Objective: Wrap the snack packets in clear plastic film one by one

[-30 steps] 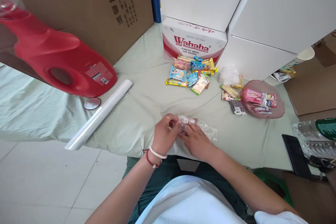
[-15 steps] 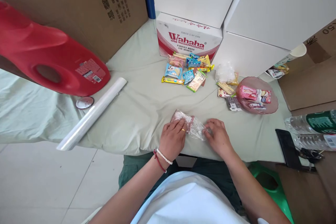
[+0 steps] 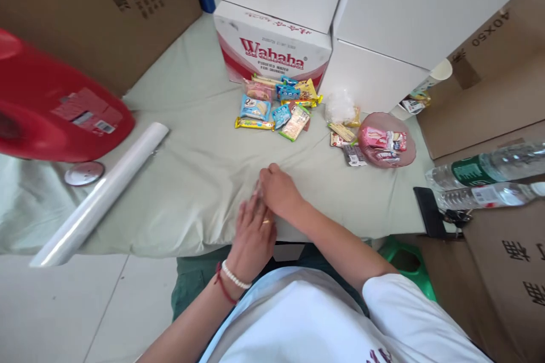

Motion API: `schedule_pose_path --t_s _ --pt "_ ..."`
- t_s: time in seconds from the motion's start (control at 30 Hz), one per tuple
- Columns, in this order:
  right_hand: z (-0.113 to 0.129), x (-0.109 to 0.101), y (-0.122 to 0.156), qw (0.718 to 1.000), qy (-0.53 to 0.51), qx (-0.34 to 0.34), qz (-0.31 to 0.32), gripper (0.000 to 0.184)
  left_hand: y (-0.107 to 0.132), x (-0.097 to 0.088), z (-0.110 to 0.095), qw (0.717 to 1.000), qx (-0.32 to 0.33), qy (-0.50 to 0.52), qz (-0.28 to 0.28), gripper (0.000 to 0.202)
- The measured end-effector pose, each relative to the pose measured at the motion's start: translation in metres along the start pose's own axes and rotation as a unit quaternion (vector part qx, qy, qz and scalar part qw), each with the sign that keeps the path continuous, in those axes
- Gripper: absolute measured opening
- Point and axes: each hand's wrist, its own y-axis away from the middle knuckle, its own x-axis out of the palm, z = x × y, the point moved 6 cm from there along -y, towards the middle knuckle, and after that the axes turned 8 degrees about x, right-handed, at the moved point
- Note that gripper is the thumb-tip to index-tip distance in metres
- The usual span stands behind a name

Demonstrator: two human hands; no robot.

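Observation:
At the near edge of the cloth-covered table, my two hands meet. My left hand [image 3: 255, 232] lies flat with its fingers stretched forward, pressing down. My right hand [image 3: 279, 190] has crossed over to the left hand's fingertips, its fingers curled and closed just beyond them. The plastic-wrapped packet seen earlier under the hands is almost wholly covered by them now, and I cannot make out what the right fingers pinch. Farther back lies a pile of small wrapped snacks [image 3: 295, 123]. To the right, a pink glass bowl [image 3: 406, 156] holds several snack packets [image 3: 375, 138].
A roll of plastic film [image 3: 102, 195], a round lid [image 3: 84, 173] and a red jug [image 3: 63, 108] stand at the left. Behind the snacks is a Wahaba carton [image 3: 272, 48]. Clear plastic bottles [image 3: 506, 164] and a black phone [image 3: 429, 212] lie at the right edge.
My right hand has moved left and closed in against my left hand, covering the wrapped packet. The view has shifted right, so the table things appear farther left.

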Motion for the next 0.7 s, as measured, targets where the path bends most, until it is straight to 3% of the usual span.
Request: schedule_pose_path --t_s 0.1,0.23,0.37,0.43,0.5,0.57,0.7 --pt "0.009 0.004 0.013 0.998 0.032 -0.035 -0.045 0.031 0.021 -0.022 0.018 0.998 -0.009 0.002 -0.065 0.045" --pt "0.013 0.01 0.027 0.994 0.058 -0.064 -0.069 0.049 0.028 -0.041 0.052 0.991 -0.05 -0.03 -0.12 0.022" --pt "-0.001 0.009 0.029 0.994 0.072 -0.042 -0.065 0.025 0.02 -0.033 0.073 0.988 -0.065 -0.042 -0.134 0.012" --pt "-0.021 -0.005 0.034 0.996 0.041 -0.016 -0.076 0.03 0.017 -0.023 0.075 0.99 -0.059 -0.039 -0.124 0.01" --pt "-0.056 -0.032 0.043 0.992 -0.05 0.005 -0.113 0.032 0.018 -0.014 0.073 0.991 -0.062 -0.049 -0.11 0.012" --pt "-0.11 -0.069 0.052 0.968 -0.183 0.02 -0.173 0.029 0.02 -0.008 0.07 0.989 -0.073 -0.071 -0.104 0.016" --pt "-0.26 -0.145 0.052 0.885 -0.315 0.136 -0.316 0.03 0.023 -0.006 0.065 0.984 -0.081 -0.106 -0.115 0.02"
